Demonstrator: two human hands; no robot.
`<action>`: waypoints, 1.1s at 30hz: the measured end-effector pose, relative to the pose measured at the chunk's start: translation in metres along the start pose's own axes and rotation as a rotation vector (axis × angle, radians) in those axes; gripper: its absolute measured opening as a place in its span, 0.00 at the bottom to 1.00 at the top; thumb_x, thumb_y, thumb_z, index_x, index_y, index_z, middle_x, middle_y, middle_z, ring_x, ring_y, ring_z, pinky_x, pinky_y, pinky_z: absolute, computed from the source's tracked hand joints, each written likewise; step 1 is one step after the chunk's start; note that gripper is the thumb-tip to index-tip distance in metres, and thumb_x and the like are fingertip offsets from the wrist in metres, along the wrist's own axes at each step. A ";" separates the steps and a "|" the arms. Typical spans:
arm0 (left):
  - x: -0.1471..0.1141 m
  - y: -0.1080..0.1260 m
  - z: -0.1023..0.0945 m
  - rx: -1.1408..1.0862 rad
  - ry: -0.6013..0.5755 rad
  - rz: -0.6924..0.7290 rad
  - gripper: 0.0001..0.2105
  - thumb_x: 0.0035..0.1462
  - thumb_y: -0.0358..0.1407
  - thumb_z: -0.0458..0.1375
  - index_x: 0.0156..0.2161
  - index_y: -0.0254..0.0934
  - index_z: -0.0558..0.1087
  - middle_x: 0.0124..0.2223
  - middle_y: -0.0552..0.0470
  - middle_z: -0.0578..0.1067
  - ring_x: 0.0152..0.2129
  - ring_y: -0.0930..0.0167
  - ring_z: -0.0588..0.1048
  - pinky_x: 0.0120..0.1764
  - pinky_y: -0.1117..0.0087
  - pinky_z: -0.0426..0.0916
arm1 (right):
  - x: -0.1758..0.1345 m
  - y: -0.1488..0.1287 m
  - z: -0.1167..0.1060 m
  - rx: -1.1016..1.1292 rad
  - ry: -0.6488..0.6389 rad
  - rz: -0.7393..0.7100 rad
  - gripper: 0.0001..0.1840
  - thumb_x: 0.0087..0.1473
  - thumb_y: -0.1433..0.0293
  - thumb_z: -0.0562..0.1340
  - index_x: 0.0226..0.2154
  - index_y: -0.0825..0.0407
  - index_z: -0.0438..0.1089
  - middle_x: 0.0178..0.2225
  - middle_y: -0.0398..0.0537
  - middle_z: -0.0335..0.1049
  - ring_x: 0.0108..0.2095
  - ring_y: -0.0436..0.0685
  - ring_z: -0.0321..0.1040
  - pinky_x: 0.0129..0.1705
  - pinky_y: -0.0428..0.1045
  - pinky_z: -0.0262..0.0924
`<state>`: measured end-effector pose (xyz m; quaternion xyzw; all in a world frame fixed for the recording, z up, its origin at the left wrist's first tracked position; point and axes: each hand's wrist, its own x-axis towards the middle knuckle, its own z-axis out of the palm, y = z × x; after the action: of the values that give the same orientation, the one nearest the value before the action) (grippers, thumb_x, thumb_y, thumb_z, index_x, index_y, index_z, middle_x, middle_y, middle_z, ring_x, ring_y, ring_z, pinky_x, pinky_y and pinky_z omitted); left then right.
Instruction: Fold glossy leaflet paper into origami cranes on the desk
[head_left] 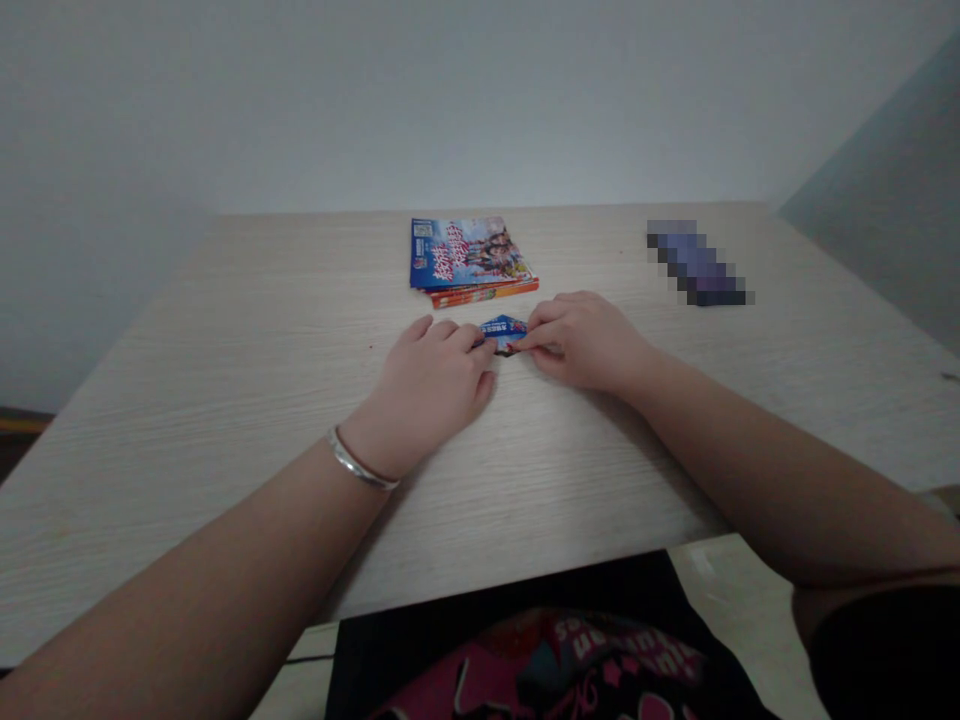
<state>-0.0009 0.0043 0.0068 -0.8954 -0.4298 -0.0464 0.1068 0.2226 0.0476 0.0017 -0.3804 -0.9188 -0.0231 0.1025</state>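
Observation:
A small folded piece of printed paper [504,327], mostly blue with pale lettering, lies on the table between my hands. My left hand [435,375] rests at its left side, fingers bent and fingertips pressed onto it. From the right, my right hand [589,340] has its fingers drawn together on the paper's right edge. Fingertips cover both ends of the paper, so its full outline is hidden. Just beyond lies a stack of printed leaflets [472,255], blue on top with white lettering and orange edges below.
A blurred-out dark bluish object [697,265] lies toward the back right of the pale wood-grain table [225,400]. A white wall [480,100] rises behind the table's far edge. My lap is below the near edge.

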 end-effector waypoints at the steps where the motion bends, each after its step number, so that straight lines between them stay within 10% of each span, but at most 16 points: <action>1: 0.000 0.001 -0.001 0.005 -0.010 -0.011 0.16 0.68 0.37 0.51 0.51 0.34 0.78 0.48 0.41 0.80 0.46 0.53 0.77 0.50 0.49 0.69 | 0.000 0.000 -0.001 0.004 -0.006 0.008 0.14 0.61 0.69 0.62 0.43 0.44 0.83 0.41 0.46 0.81 0.41 0.58 0.72 0.43 0.54 0.56; 13: -0.002 -0.001 -0.012 -0.017 -0.144 -0.056 0.20 0.72 0.41 0.46 0.58 0.37 0.75 0.60 0.45 0.77 0.55 0.55 0.75 0.60 0.46 0.61 | -0.004 0.009 -0.002 0.097 0.007 0.037 0.13 0.58 0.69 0.63 0.40 0.45 0.84 0.42 0.45 0.82 0.42 0.58 0.74 0.45 0.53 0.59; 33: 0.003 0.002 -0.014 0.031 -0.072 -0.006 0.13 0.65 0.33 0.51 0.42 0.33 0.79 0.48 0.40 0.81 0.48 0.54 0.76 0.49 0.53 0.68 | -0.004 0.008 -0.007 0.046 0.000 0.036 0.11 0.56 0.71 0.63 0.35 0.49 0.83 0.40 0.49 0.81 0.43 0.61 0.73 0.47 0.57 0.59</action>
<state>0.0028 0.0016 0.0207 -0.8935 -0.4366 -0.0080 0.1049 0.2325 0.0495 0.0071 -0.3944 -0.9121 -0.0004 0.1117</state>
